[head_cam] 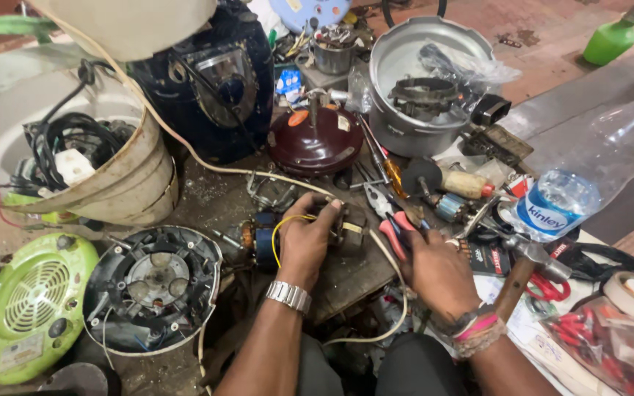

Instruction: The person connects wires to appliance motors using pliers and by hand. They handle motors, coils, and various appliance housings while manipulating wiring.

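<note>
I am looking down over a crowded repair desk [214, 202], grimy and dark where it shows bare. My left hand [304, 235], with a metal watch on the wrist, is wrapping its fingers over a small electric motor with copper windings and a blue core [262, 238], which is lying near the middle of the desk, just in front of me. A thin yellow wire [282, 229] is looping from the motor up across that hand. My right hand [434, 268], wearing pink and beaded bands at the wrist, is closing around the red handles of a pair of pliers [394, 224], just to the right of the motor; the metal nose is pointing up and away from me.

A cream cable [207, 165] is running across the desk behind the motor. To the left, a round black appliance base with a metal hub [152, 286] is sitting beside a lime-green vented cover [31, 304]. Behind these, a cream plastic bucket [122, 180] is holding tangled black cords. A maroon domed housing [313, 143] is standing beyond the motor, and a grey metal pot [394, 81] full of parts is just to its right. A clear plastic water bottle with a blue label [559, 205] is lying tilted on the right, near a wooden-handled hammer [516, 282].
</note>
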